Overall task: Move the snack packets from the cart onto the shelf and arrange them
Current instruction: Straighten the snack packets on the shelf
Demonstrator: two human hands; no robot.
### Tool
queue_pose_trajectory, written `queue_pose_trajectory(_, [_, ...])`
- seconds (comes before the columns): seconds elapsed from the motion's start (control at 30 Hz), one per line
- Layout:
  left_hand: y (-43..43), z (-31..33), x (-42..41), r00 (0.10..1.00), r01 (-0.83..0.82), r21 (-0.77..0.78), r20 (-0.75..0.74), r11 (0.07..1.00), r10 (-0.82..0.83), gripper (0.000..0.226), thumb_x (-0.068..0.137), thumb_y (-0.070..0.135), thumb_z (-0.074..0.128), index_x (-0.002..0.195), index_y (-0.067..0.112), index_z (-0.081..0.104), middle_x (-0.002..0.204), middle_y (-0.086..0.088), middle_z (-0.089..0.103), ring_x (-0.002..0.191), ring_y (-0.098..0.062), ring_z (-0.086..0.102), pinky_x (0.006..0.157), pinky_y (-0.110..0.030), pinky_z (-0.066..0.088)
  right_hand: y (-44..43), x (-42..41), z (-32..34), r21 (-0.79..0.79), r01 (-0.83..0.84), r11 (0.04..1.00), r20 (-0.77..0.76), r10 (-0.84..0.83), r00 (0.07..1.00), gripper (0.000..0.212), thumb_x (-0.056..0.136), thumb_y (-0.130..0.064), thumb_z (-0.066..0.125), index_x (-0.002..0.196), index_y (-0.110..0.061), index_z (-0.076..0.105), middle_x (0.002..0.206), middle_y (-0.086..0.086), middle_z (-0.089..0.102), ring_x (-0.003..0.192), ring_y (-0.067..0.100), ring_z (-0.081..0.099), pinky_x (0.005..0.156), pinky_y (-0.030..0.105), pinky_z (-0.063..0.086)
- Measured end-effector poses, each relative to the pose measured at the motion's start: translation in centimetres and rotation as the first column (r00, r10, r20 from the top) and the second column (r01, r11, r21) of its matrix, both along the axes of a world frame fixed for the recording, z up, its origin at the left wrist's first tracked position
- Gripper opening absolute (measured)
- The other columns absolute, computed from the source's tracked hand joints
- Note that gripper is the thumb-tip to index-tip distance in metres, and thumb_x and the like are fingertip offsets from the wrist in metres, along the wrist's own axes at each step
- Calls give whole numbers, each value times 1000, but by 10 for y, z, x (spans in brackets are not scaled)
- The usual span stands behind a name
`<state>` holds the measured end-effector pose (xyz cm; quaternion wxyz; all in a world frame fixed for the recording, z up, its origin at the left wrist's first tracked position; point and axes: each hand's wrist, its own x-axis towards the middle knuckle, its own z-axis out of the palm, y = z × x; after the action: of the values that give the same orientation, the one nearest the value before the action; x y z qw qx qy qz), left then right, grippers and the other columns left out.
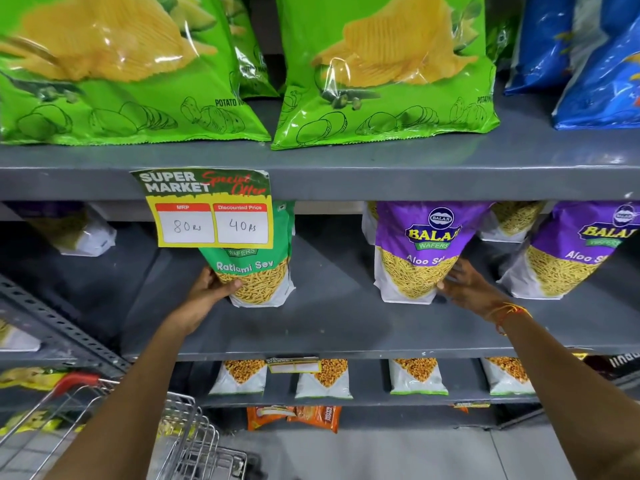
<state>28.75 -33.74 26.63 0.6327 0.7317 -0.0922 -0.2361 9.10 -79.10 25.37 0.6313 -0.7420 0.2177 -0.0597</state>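
A green Ratlami Sev packet [263, 271] stands upright on the grey middle shelf [329, 327]. My left hand [211, 289] grips its lower left corner. To the right stands a purple Aloo Sev packet [415, 258]. My right hand [467, 285] rests against that packet's lower right side with fingers spread. A second purple Aloo Sev packet [568, 258] stands further right. The wire cart [180, 441] with a red handle sits at the lower left; I cannot see packets inside it.
A yellow price tag [211, 209] hangs from the upper shelf edge, covering the green packet's top. Large green chip bags [384, 74] and blue bags [595, 60] fill the upper shelf. White snack packets [323, 379] line the lower shelf. A perforated metal upright [62, 327] is at left.
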Motion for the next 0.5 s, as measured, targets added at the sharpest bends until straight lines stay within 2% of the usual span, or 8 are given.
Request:
queue_pose_trajectory(0.07, [2,-2,-7,995,-90,-9,39,996,90,53,79,12,65,125,20,38,124,5,53,115,-10,48,96,-30,37,-6,-5,-10,-57,73,996,19,-72,997,59,75,9,66,125,-7,38,122,8,54,104,17,58,64,11,55])
queue_pose_trajectory(0.1, [1,-6,-14,980,-183,-9,77,983,183,51,79,10,65,123,17,40,123,4,53,113,-10,48,95,-28,38,-7,-10,-14,-55,145,988,17,-145,989,54,76,10,64,122,-6,42,110,3,62,92,7,63,63,8,54])
queue_pose_trajectory(0.17, [-9,-16,-36,908,-388,1,171,922,382,41,77,8,67,112,12,46,113,-2,52,108,-16,46,88,-19,40,-17,-25,-23,-61,272,960,46,-270,962,40,71,8,69,104,-7,55,74,-18,72,65,-8,64,60,4,50])
queue_pose_trajectory(0.2, [-17,-20,-50,877,-440,-17,208,898,434,32,76,5,67,101,13,50,101,-5,52,101,-19,45,80,-10,41,-22,-35,-26,-60,309,949,72,-304,950,31,64,0,76,90,-11,63,62,-23,70,59,-10,62,61,3,50])
queue_pose_trajectory(0.27, [-42,-25,-77,875,-432,-8,236,902,422,25,75,2,68,89,13,51,83,-6,49,85,-20,46,63,-2,39,-36,-58,-24,0,338,941,121,-336,934,14,58,-10,79,63,-20,72,55,-23,69,57,-9,61,61,6,51])
queue_pose_trajectory(0.33, [-74,-23,-96,892,-392,20,254,920,374,23,75,7,69,89,11,52,81,-6,48,78,-19,44,58,-3,38,-60,-80,-21,11,366,930,129,-365,922,34,70,9,67,56,-21,72,51,-21,68,52,-7,59,56,9,52])
queue_pose_trajectory(0.4, [-114,-13,-107,911,-322,24,281,946,303,25,74,6,69,93,10,53,85,-4,51,83,-20,46,63,-6,40,-89,-104,-15,-24,450,893,170,-440,882,36,75,13,62,54,-17,66,47,-19,66,48,-7,56,52,9,50])
queue_pose_trajectory(0.5, [-183,1,-114,952,-186,88,262,979,157,50,73,-1,68,119,0,47,113,-11,50,104,-21,47,78,-12,45,-133,-137,-3,-75,652,755,276,-612,741,32,73,-1,72,66,-26,55,56,-5,54,50,-5,47,58,15,44])
